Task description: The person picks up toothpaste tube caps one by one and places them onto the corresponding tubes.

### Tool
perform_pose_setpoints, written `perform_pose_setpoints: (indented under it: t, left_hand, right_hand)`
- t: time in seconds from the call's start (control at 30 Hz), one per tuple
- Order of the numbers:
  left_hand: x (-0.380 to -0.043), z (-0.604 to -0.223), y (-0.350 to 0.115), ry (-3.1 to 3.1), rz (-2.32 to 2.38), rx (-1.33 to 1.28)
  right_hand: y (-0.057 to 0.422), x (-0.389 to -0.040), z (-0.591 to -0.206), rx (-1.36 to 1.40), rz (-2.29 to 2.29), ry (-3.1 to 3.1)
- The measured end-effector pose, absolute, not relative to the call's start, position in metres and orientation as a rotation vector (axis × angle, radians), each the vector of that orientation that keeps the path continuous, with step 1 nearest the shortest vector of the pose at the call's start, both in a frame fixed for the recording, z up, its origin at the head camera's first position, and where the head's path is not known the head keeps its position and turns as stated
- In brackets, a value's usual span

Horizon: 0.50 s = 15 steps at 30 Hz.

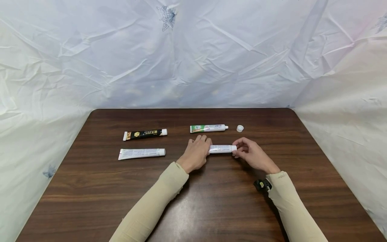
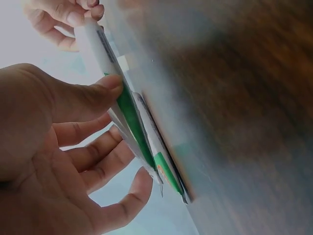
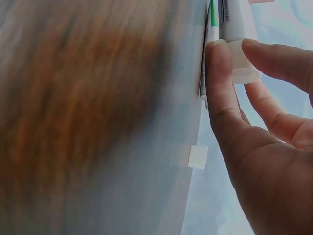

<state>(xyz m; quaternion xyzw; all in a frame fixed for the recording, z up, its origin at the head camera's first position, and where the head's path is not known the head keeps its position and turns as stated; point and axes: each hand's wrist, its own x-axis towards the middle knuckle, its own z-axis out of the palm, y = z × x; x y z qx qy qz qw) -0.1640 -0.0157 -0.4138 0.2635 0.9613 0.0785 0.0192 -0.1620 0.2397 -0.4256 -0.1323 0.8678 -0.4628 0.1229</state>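
Note:
Between both hands lies a white toothpaste tube [image 1: 220, 149] with green on its side [image 2: 129, 107]. My left hand [image 1: 198, 150] grips its body, thumb on one side and fingers on the other. At the other end, my right hand [image 1: 250, 153] pinches the white cap [image 3: 244, 63] between thumb and fingers. Just behind lies an uncapped green-and-white tube [image 1: 208, 128], its nozzle pointing right. A loose white cap [image 1: 240, 128] sits beyond that nozzle, also visible as a small white cap [image 3: 197, 157] in the right wrist view.
On the left of the brown table [image 1: 211, 208] lie a black-and-gold tube [image 1: 145, 134] and, nearer, a white tube [image 1: 141, 153], both with white caps on their right ends. Pale cloth sheets [image 1: 145, 50] hang behind and beside the table.

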Motion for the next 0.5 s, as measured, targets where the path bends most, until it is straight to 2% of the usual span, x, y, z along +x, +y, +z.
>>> perform_pose_setpoints:
  t: [0.5]
  left_hand:
    - [-0.1646,-0.4096,-0.0165,2.985,0.299,0.809]
  right_hand:
    - [0.2395,-0.1638,-0.4251,-0.427,-1.349,2.563]
